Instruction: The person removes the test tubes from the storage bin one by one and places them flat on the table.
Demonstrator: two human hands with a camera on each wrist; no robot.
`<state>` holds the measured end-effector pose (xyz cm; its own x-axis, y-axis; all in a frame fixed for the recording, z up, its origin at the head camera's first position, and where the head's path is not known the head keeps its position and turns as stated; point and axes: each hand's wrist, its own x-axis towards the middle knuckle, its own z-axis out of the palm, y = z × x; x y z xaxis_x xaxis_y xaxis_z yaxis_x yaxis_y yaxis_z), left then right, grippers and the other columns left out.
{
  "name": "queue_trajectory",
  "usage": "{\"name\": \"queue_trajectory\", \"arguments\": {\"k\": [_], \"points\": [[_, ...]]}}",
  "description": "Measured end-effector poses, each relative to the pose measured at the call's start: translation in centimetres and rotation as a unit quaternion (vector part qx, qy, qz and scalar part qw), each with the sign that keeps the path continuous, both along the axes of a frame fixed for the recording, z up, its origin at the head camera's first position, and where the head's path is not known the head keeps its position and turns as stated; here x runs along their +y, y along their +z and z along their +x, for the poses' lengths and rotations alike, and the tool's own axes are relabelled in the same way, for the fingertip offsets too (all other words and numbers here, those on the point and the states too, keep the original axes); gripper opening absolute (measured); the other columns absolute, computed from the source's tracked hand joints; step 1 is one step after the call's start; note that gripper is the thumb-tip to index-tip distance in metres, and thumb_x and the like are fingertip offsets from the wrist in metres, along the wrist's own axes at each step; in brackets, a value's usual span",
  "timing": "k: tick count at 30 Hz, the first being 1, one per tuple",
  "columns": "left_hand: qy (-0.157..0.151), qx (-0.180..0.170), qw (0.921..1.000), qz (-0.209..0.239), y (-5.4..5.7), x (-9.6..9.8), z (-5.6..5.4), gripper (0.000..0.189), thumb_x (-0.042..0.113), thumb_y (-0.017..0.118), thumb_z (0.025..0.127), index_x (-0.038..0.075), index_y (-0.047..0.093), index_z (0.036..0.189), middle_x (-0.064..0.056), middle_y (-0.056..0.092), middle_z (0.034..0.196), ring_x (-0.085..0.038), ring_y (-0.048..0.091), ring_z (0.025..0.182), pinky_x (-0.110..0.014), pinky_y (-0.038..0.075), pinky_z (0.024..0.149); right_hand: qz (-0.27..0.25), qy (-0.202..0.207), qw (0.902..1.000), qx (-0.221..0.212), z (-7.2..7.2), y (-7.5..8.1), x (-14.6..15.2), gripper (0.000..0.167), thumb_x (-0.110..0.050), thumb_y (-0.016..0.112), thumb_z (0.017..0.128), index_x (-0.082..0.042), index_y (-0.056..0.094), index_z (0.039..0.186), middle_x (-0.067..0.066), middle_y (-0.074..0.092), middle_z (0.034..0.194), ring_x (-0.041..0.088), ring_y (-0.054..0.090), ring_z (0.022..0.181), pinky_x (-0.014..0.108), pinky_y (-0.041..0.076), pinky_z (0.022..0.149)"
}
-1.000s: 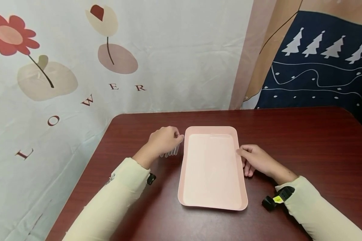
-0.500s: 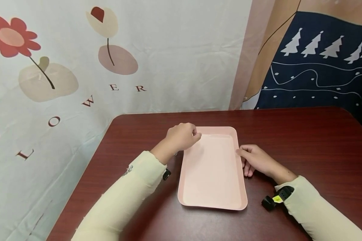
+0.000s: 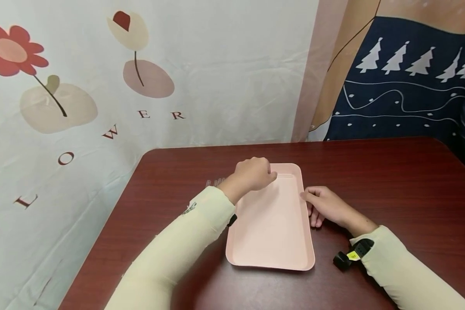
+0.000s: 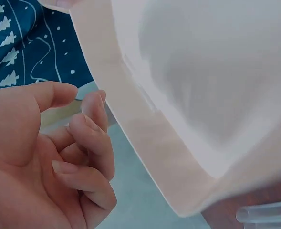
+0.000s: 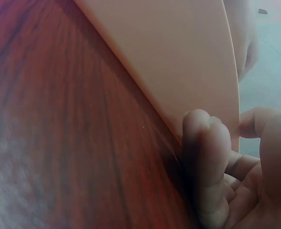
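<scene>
A pale pink rectangular tray [image 3: 271, 234] lies flat on the dark red table. My left hand [image 3: 253, 173] hovers over its far left part. In the left wrist view the fingers of that hand [image 4: 88, 157] are loosely curled with nothing between them. At the tray's right side, my right hand [image 3: 327, 207] pinches the rim, thumb on top and the other fingers outside against the wall [image 5: 188, 71]. Several clear tube-like pieces [image 3: 217, 182] lie left of the tray, partly hidden behind my left wrist.
The brown-red wooden table [image 3: 387, 185] extends around the tray. Behind it hangs a pale curtain [image 3: 232, 86] printed with flowers and letters. A navy cloth [image 3: 395, 99] with white trees hangs at the back right.
My left hand has moved right, from beside the clear pieces to over the tray. The right hand keeps its hold on the rim, and the tray stays in place.
</scene>
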<state>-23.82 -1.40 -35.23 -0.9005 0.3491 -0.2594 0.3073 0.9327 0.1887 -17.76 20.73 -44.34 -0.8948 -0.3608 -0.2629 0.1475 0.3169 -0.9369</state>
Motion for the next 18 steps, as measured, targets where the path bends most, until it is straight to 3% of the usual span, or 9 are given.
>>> {"name": "queue_trajectory", "arguments": {"k": [7,13,18], "points": [[0.035,-0.009,0.9986,-0.038,-0.7,1.6,-0.5,0.037,0.047,0.048,0.098,0.021,0.051,0.073,0.004,0.051,0.071,-0.017,0.056,0.07,-0.047,0.047,0.063,0.004,-0.001,1.0,0.005,0.1,0.0,0.0,0.037,-0.025,0.046,0.104,0.006,0.052,0.085,0.009,0.059,0.064,0.016,0.06,0.043,0.035,0.052,0.043],[0.008,0.006,0.9986,-0.051,-1.7,2.6,-1.3,0.031,0.046,0.049,0.1,0.019,0.061,0.091,0.002,0.063,0.09,-0.018,0.06,0.084,-0.043,0.049,0.078,-0.001,-0.004,1.0,0.001,0.0,-0.1,0.0,0.035,-0.025,0.046,0.104,0.004,0.052,0.085,0.008,0.058,0.065,0.016,0.06,0.043,0.034,0.052,0.042],[0.0,0.006,0.9983,-0.058,-2.2,3.2,-1.6,0.033,0.045,0.048,0.101,0.017,0.065,0.101,0.0,0.068,0.097,-0.018,0.061,0.086,-0.043,0.051,0.082,-0.001,-0.003,1.0,0.004,0.1,-0.1,0.0,0.034,-0.024,0.046,0.104,0.003,0.052,0.084,0.009,0.058,0.064,0.016,0.061,0.043,0.034,0.052,0.043]]}}
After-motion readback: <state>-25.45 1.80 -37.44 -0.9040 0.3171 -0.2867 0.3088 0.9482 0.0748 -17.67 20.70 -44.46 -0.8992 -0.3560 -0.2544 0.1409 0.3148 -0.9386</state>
